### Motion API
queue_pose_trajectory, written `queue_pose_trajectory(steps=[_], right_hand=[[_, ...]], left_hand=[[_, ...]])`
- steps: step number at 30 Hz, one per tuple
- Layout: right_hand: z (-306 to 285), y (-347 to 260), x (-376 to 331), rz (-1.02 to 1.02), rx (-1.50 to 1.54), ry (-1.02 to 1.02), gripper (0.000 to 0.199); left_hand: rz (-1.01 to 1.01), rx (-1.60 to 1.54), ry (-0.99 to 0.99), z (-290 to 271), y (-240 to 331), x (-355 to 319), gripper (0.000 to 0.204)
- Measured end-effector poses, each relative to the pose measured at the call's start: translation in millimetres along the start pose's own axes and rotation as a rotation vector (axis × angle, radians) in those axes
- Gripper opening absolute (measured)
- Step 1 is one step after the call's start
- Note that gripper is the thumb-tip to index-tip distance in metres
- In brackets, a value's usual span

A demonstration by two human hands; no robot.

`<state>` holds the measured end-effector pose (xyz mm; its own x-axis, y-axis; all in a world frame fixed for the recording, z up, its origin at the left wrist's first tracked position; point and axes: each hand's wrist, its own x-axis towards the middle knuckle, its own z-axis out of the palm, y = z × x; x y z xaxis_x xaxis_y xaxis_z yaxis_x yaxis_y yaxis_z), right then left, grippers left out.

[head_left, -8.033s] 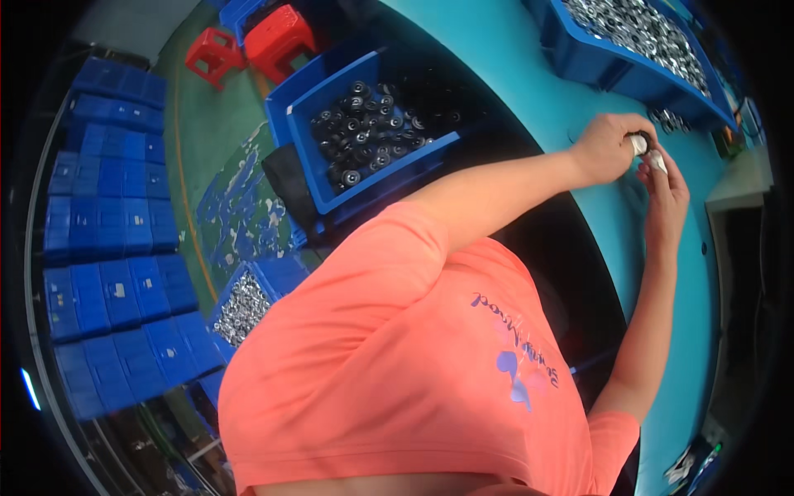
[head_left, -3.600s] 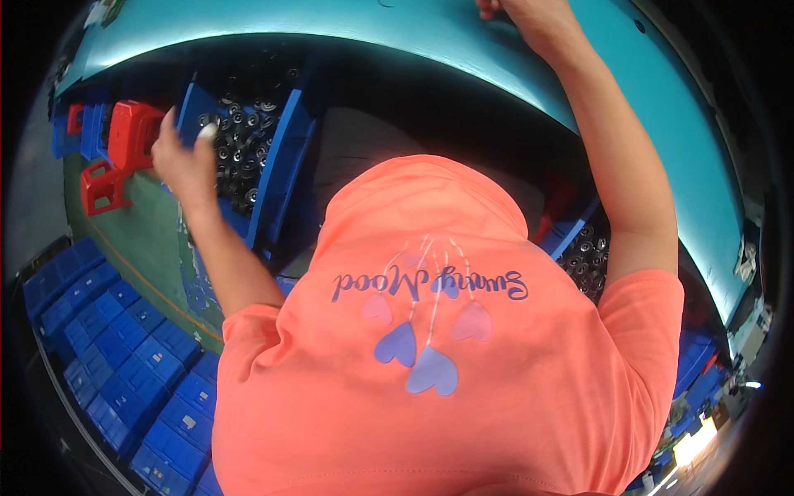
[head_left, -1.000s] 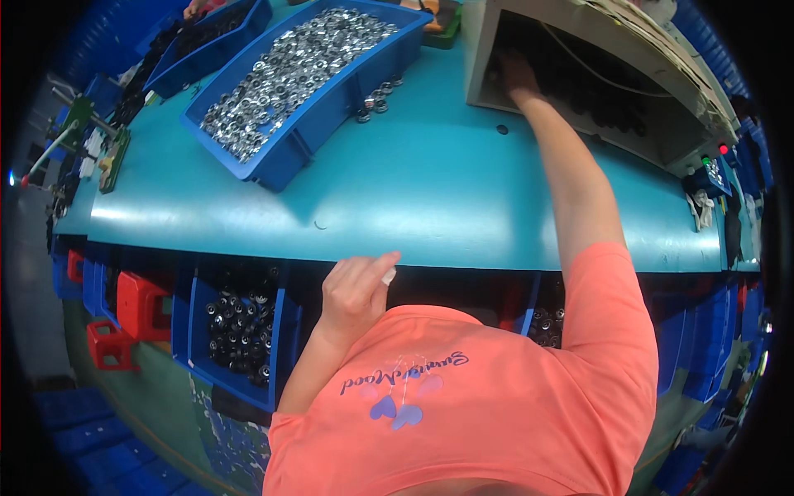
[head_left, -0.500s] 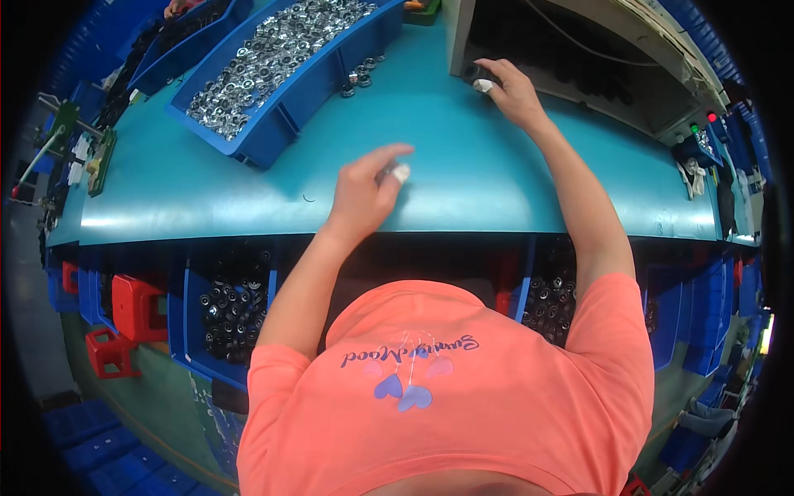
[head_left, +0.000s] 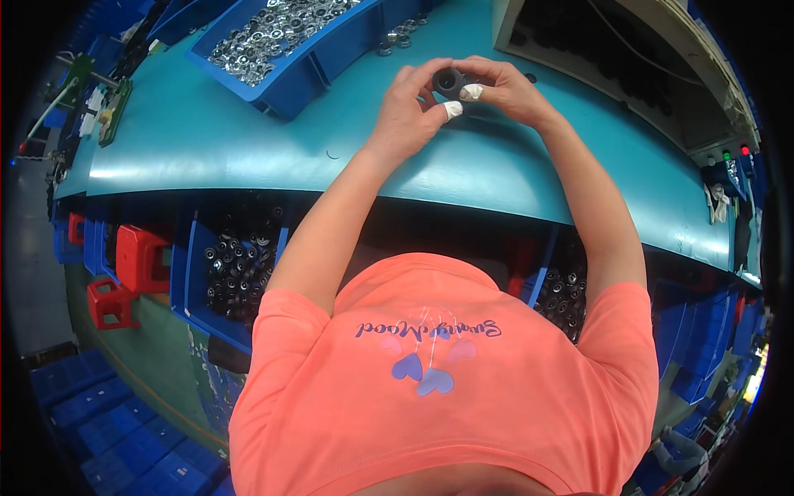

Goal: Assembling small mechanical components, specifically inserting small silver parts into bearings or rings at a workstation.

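Note:
A short black cylindrical part with a round hole in its end is held above the turquoise table. My right hand grips it from the right, its white-wrapped thumb along the near side. From the left, my left hand closes on the same part with curled fingers. The left thumb also has a white wrap and points at the part's near edge. Whatever else may lie inside the left fingers is hidden.
A blue bin of shiny metal parts stands at the far left, with several loose metal parts beside it. An open-fronted box holding dark parts stands far right. Below the table edge, blue bins hold black parts. Red stools stand left.
My right hand has drawn the black part from the open-fronted box's front edge toward the left. My left hand has moved up and right to meet it. The whole view has shifted slightly.

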<state>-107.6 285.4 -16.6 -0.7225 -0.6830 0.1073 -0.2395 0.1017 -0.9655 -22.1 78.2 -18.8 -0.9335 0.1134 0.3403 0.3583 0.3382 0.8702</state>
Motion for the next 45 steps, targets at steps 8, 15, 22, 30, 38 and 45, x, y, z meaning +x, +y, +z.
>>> queue_pose_trajectory(steps=[8,15,22,30,38,45], right_hand=[[-28,-2,-6,0.084,-0.102,0.016,0.044],[-106,31,12,0.020,-0.384,0.830,0.042],[-109,29,18,-0.279,-0.866,1.096,0.028],[-8,18,55,-0.271,-0.931,0.461,0.029],[-18,72,149,0.030,-1.022,0.478,0.047],[-6,70,163,0.140,-1.038,0.486,0.042]], left_hand=[[-0.064,-0.042,0.106,1,-10,-3,0.048],[-0.086,-0.084,0.082,-1,-10,2,0.048],[-0.143,-0.321,0.121,-12,-13,0,0.044],[-0.219,-1.447,-0.225,-33,-33,6,0.043],[-0.214,-1.525,-0.222,-36,-32,7,0.043],[-0.239,-1.485,-0.222,-38,-39,9,0.049]])
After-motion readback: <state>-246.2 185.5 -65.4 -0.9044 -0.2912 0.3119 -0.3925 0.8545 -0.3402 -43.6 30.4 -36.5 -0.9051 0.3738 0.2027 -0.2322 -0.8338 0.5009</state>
